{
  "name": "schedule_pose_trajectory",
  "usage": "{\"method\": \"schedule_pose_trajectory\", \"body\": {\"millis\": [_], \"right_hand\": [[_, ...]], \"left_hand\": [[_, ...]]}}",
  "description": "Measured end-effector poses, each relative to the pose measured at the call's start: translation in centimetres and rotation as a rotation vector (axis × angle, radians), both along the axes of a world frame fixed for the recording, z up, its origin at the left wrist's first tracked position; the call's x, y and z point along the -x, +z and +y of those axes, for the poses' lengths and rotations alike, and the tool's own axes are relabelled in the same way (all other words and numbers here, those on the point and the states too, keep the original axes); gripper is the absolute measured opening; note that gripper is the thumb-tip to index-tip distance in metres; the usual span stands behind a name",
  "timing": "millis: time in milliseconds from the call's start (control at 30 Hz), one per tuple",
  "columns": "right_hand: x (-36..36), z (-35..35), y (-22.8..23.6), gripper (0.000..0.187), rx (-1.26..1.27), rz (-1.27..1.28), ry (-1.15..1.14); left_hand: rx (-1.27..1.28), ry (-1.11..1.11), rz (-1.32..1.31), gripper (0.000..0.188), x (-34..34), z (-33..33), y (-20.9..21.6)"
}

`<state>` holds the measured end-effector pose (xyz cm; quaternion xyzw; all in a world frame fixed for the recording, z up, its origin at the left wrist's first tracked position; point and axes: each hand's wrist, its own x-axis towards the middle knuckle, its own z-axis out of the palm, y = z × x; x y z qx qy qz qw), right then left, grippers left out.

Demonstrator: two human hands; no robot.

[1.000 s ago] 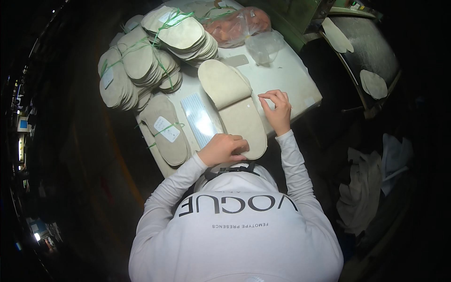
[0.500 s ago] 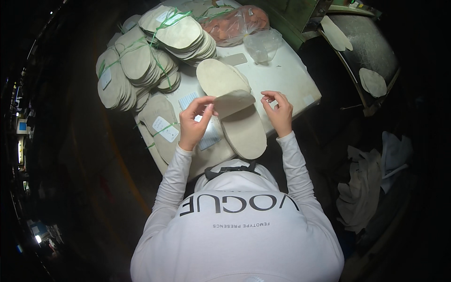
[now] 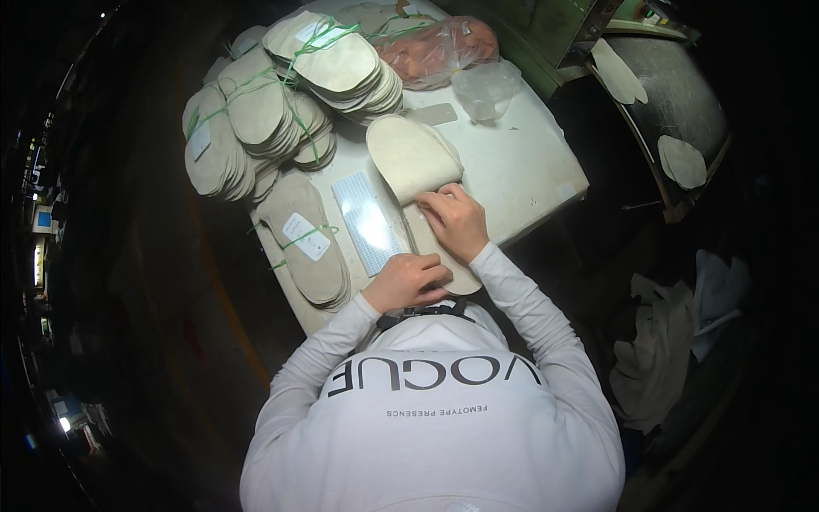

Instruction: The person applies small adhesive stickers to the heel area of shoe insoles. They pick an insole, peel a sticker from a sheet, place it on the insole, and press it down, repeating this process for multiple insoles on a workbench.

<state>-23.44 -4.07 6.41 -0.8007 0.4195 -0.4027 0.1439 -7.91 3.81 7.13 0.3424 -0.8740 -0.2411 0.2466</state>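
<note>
White table (image 3: 529, 171), insole stack (image 3: 414, 158) under fingers (image 3: 439, 205).

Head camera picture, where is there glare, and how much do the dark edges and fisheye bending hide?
In the head view, glare whitens the middle of the clear gridded sheet beside the left hand. The white table is brightly lit, while the surroundings fall nearly black. The table's straight edges bow toward the rim. The right hand and the beige insole stay sharp.
</note>
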Motion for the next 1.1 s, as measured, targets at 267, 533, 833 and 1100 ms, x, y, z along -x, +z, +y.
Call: {"method": "schedule_pose_trajectory", "body": {"millis": [267, 533, 833, 1100], "right_hand": [[4.3, -2.5, 1.1, 0.017, -0.068, -0.198, -0.217], [6.7, -2.2, 0.6, 0.02, -0.15, -0.193, -0.237], [4.3, -1.0, -1.0, 0.02, -0.095, 0.001, -0.169], [4.8, -2.5, -0.8, 0.022, 0.058, -0.07, -0.208]], "left_hand": [[-0.222, -0.02, 0.095, 0.009, -0.2, -1.2, 1.2], [-0.236, 0.577, 0.644, 0.025, -2.0, -4.0, 3.2], [-0.161, 0.031, 0.02, 0.021, -0.3, -0.1, 0.4], [-0.186, 0.039, 0.003, 0.016, -0.4, -0.6, 0.6]]}}
